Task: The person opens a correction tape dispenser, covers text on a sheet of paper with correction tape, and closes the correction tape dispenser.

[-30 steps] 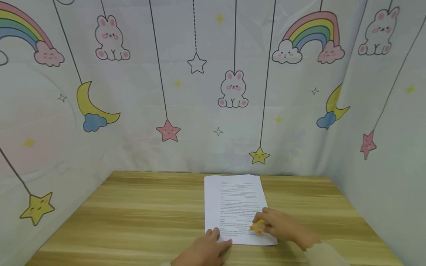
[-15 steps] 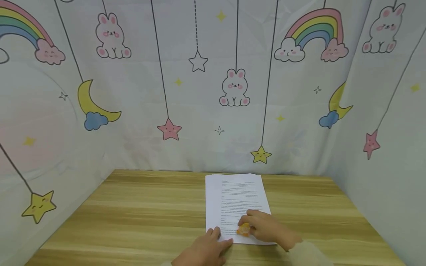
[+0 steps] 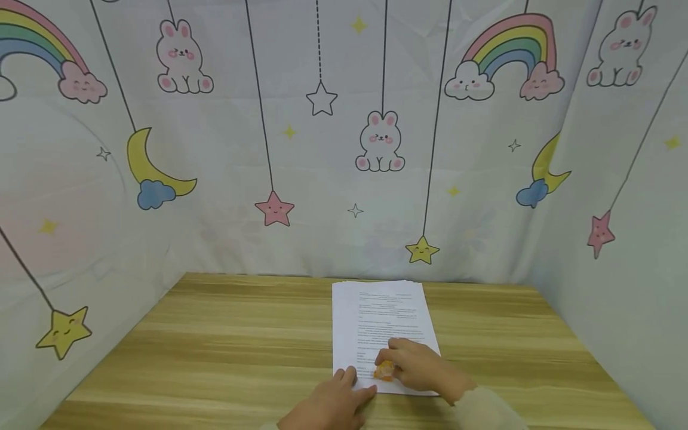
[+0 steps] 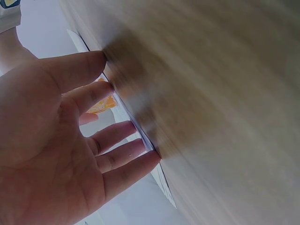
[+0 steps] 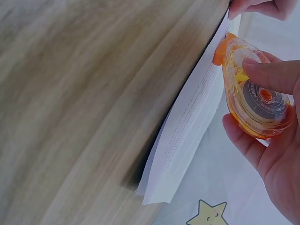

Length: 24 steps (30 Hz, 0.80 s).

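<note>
A stack of printed paper point(image 3: 346, 322) lies on the wooden table point(image 3: 242, 346). My right hand point(image 3: 421, 365) grips an orange, see-through correction tape point(image 5: 260, 96) between thumb and fingers. In the right wrist view, its orange tip meets the top sheet near the stack's edge. The head view has it over the lower lines of print. My left hand point(image 3: 330, 401) rests with extended fingers on the near left corner of the paper, fingertips touching the sheet and the table. Any mark on the page under the tip is too small to tell.
A white cloth backdrop point(image 3: 322, 251) with cartoon drawings stands behind the table and along both sides. Bare wood lies left and right of the paper. The sheets' edges are slightly uneven in the right wrist view.
My right hand has moved left across the lower part of the page with the correction tape, nearer to the left hand. The left hand and the paper have stayed in place.
</note>
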Motion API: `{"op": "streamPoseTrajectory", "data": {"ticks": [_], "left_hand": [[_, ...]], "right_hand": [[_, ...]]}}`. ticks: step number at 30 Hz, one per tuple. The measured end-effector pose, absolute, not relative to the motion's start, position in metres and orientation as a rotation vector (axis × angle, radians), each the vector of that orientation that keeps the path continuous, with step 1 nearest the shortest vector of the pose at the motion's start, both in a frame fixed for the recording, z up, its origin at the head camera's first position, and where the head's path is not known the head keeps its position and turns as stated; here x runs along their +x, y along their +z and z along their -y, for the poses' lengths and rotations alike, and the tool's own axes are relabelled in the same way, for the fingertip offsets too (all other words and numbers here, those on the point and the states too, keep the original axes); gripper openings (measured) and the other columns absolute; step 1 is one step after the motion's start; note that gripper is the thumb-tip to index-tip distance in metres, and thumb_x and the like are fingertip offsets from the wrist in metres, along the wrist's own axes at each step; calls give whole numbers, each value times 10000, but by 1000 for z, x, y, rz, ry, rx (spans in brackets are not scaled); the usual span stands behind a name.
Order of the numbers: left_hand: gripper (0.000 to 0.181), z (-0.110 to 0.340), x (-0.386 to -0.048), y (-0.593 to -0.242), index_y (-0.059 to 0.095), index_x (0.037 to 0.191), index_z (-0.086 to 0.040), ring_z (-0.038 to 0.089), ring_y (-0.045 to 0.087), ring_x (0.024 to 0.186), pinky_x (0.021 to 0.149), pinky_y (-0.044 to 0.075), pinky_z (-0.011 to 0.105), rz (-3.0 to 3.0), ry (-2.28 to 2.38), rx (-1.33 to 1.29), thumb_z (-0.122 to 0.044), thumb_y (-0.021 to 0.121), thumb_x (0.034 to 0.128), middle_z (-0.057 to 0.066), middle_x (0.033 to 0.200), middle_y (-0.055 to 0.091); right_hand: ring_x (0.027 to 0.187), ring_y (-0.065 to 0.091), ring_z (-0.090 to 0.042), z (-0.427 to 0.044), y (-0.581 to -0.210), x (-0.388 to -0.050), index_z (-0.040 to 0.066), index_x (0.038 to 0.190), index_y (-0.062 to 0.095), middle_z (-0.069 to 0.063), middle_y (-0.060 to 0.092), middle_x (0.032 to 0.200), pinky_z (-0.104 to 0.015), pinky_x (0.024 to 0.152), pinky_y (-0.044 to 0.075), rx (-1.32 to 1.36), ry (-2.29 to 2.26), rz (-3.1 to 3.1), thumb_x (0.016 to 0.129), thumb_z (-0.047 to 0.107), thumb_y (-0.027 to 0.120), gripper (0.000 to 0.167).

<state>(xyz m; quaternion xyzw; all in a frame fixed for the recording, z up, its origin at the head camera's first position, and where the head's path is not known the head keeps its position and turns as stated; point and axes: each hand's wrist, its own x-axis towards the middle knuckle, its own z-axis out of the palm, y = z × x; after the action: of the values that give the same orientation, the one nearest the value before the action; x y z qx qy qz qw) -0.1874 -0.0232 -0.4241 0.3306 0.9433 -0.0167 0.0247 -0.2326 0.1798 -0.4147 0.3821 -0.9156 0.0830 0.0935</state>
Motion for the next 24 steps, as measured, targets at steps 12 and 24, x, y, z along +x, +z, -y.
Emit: {"op": "streamPoseTrajectory", "data": {"ticks": [12,24], "left_hand": [[449,23,-183,-418,552,1248,-356,133,418,835,694,438,252,-2930,-33,1036,-347,650,810,24,1035,487],[436,24,-185,-420,577,1208,-337,137,411,797,649,408,242,-2952,-33,1116,-336,665,781,24,988,490]], "right_hand": [[673,470,-67,-173,-410,-233,236,920,636,79,502,770,-230,605,422,1151,100,2754,736,57,659,258],[708,511,-93,-170,-402,-236,232,924,580,66,523,807,-234,651,453,1257,-120,2723,753,79,655,242]]}}
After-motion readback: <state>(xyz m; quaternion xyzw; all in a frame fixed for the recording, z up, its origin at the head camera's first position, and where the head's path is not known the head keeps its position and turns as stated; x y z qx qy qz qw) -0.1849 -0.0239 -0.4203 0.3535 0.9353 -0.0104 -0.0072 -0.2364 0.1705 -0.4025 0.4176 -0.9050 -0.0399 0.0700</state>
